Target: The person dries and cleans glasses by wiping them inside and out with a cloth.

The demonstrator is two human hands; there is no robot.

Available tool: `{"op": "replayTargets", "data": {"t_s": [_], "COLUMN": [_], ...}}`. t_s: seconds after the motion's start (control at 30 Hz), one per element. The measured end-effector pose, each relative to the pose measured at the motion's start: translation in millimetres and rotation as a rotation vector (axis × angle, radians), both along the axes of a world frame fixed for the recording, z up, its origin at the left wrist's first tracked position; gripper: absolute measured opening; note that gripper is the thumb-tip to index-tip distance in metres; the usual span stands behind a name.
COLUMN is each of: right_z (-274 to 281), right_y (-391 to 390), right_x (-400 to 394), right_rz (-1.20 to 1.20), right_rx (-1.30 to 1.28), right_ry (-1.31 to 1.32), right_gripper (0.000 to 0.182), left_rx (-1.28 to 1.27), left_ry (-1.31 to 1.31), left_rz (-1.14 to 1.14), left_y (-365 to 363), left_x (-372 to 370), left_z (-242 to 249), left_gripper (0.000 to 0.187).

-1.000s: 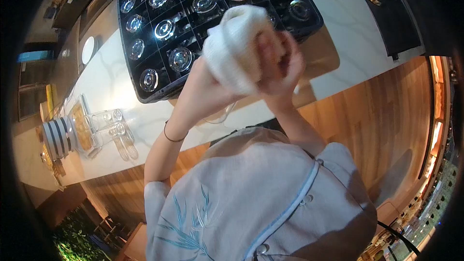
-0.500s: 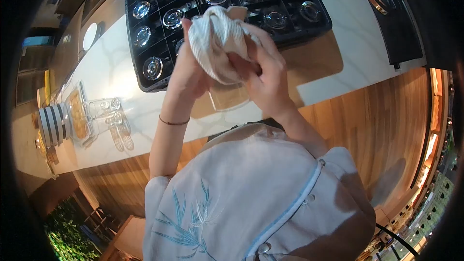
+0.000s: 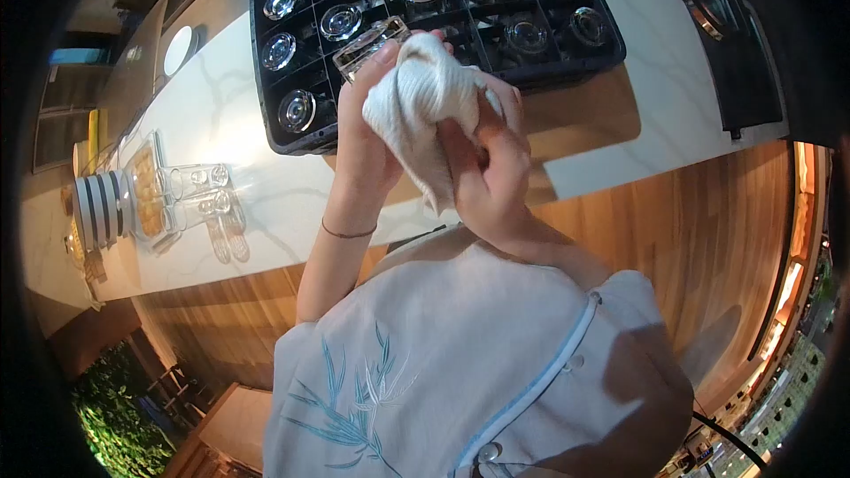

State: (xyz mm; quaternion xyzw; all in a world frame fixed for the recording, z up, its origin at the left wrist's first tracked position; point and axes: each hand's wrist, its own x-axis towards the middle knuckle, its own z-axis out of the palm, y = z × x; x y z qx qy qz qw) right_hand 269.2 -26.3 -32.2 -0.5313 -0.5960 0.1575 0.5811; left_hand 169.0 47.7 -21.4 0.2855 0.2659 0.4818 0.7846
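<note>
A clear glass (image 3: 372, 46) lies tilted in my left hand (image 3: 370, 115), its thick end sticking out beyond the fingers near the black rack. White cloth (image 3: 423, 97) is bunched between both hands and covers the rest of the glass. My right hand (image 3: 496, 168) is closed on the cloth, its thumb and fingers pressed into the folds. Behind the hands, the divided black rack (image 3: 305, 143) holds several upturned glasses (image 3: 297, 111), one to a compartment.
Several clear glasses (image 3: 212, 204) lie or stand on the marble counter (image 3: 274, 212) at left, beside a tray of yellowish pieces (image 3: 146, 190) and striped stacked dishes (image 3: 99, 211). A black appliance (image 3: 739, 71) sits at far right.
The glass has turned in my left hand: its end pointed down below the cloth before and now shows at the upper left. The cloth hangs lower, and the view has shifted slightly.
</note>
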Motion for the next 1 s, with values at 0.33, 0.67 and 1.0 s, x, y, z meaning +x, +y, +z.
{"op": "replayTargets", "data": {"t_s": [0.33, 0.67, 1.0], "right_z": [4, -14, 3], "right_y": [22, -5, -8], "right_x": [19, -8, -3], "right_rz": [0.462, -0.058, 0.602], "right_rx": [-0.693, -0.134, -0.388], "right_ry": [1.229, 0.506, 0.715], "right_gripper": [0.028, 0.051, 0.042], "left_rx": [0.377, -0.042, 0.06], "left_ry": [0.006, -0.283, -0.435], "left_rz": [0.241, 0.532, 0.525], "left_y": [-2, 1, -4], "left_x": [-13, -21, -34], "left_z": [6, 26, 21], "left_gripper": [0.062, 0.043, 0.051]}}
